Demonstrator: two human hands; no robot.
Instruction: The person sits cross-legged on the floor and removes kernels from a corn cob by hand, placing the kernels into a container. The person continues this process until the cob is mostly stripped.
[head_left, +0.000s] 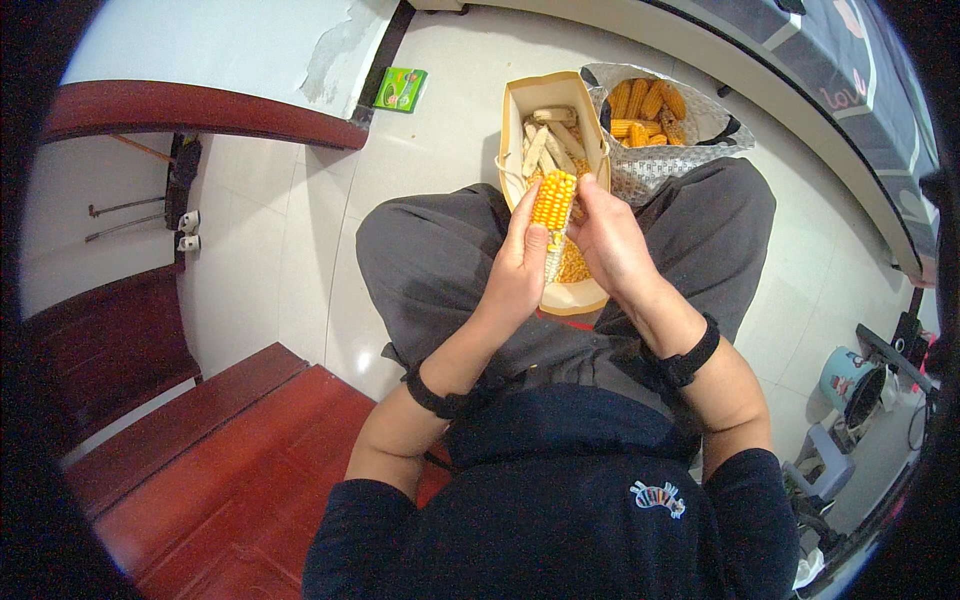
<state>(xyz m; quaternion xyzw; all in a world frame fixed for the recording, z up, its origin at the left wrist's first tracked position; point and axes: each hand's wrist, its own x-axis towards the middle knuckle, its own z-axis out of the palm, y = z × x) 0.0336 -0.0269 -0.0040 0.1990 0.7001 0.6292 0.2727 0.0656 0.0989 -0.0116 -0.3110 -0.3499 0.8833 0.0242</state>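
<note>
Between my hands is a partly shelled ear of corn (553, 201), with yellow kernels on its upper part and bare pale cob at its lower end. My left hand (523, 259) grips its left side, thumb across the front. My right hand (611, 236) holds it from the right, its fingers partly hidden behind the ear. Below them, between my knees, stands an open paper bag (511, 112) with stripped corn cobs (551, 150) and loose corn kernels (574, 264) inside. Beyond my right knee, a patterned bag (652, 161) holds several whole ears of corn (637, 97).
A green box (400, 89) lies on the tiled floor by the wall corner. Red wooden furniture (247, 465) is at the lower left. To the right are a blue bin (841, 379) and a fabric-covered bed or sofa (817, 71).
</note>
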